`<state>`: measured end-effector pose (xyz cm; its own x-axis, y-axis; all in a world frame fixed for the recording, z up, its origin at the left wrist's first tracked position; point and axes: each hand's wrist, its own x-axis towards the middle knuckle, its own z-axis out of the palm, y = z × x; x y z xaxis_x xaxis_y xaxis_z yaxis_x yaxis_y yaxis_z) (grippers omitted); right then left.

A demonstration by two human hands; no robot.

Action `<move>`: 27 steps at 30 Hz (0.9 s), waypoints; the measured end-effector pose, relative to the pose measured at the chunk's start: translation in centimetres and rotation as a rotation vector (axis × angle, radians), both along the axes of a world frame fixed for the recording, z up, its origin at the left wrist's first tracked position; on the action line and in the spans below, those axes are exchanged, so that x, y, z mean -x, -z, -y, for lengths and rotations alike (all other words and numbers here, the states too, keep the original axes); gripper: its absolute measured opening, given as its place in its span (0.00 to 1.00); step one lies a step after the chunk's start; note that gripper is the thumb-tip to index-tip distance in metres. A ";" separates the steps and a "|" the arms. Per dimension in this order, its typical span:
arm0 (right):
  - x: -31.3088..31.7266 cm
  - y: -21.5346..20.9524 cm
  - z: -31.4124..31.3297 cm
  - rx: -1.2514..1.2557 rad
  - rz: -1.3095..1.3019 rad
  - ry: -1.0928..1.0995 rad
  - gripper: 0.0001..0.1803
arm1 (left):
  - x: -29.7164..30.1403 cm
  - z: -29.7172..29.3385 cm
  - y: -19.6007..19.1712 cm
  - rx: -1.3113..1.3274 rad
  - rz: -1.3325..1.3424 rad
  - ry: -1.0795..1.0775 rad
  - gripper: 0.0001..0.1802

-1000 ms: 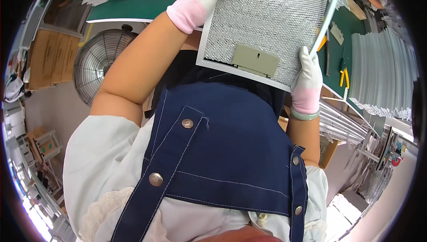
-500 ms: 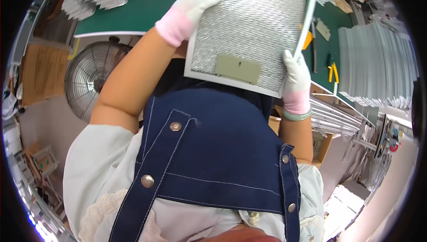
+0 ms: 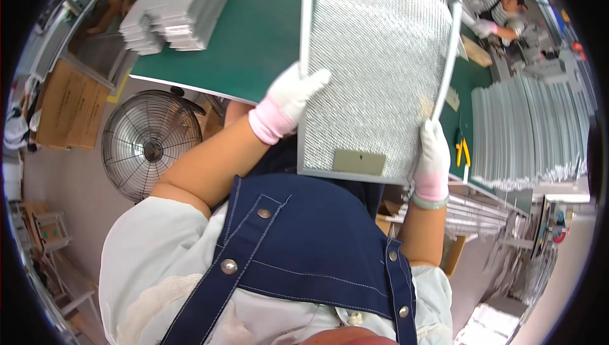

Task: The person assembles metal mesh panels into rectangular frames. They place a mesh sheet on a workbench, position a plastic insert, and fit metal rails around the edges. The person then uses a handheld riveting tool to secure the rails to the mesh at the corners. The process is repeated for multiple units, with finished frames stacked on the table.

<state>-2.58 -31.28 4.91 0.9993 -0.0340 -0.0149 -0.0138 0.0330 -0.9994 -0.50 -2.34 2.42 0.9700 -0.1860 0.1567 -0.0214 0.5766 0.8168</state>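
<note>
— Since the green worktable (image 3: 254,40) takes up most of the view, start there: what lies on it?

— Stacks of finished metal filters, one at the far left (image 3: 171,15) and a long row (image 3: 533,136) on the right. Above the table's near edge the person holds a mesh filter panel (image 3: 374,72) upright, in front of the blue apron (image 3: 304,243).

— And the grip?

— The left hand (image 3: 295,91), gloved white, is closed on the panel's left frame edge; the right hand (image 3: 432,158) is clamped on the lower right edge. It looks like an inspection of the mesh and the small metal latch plate (image 3: 359,162).

— What would the next move need?

— Probably both hands staying firm while it's turned or laid flat, clear of the yellow-handled pliers (image 3: 462,149).
</note>
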 end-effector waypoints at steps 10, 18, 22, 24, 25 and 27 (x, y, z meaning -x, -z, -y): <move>-0.9 -2.8 2.8 0.147 0.080 -0.274 0.25 | -1.3 -1.4 -4.4 -0.055 0.064 -0.020 0.21; -4.9 -10.8 8.2 0.407 -0.152 -0.723 0.35 | 5.8 2.5 -0.2 -0.479 -0.178 0.314 0.24; -2.6 -8.7 9.0 0.507 -0.388 -0.699 0.25 | 7.0 -0.9 2.6 -0.879 -0.193 0.703 0.25; -1.2 -7.8 9.6 0.386 -0.394 -0.656 0.23 | 7.7 -4.1 2.0 -1.081 0.105 0.683 0.22; -0.9 -8.2 9.3 0.376 -0.398 -0.655 0.23 | 7.9 -5.9 -0.2 -1.166 0.188 0.689 0.21; -0.3 -9.9 7.8 0.358 -0.409 -0.670 0.23 | 6.3 -7.6 -6.8 -1.176 0.118 0.924 0.17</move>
<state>-2.25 -39.04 14.77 0.7290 0.4892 -0.4787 -0.2788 -0.4265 -0.8605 -6.78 5.28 9.23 0.4360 -0.7812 -0.4468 -0.1232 -0.5436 0.8302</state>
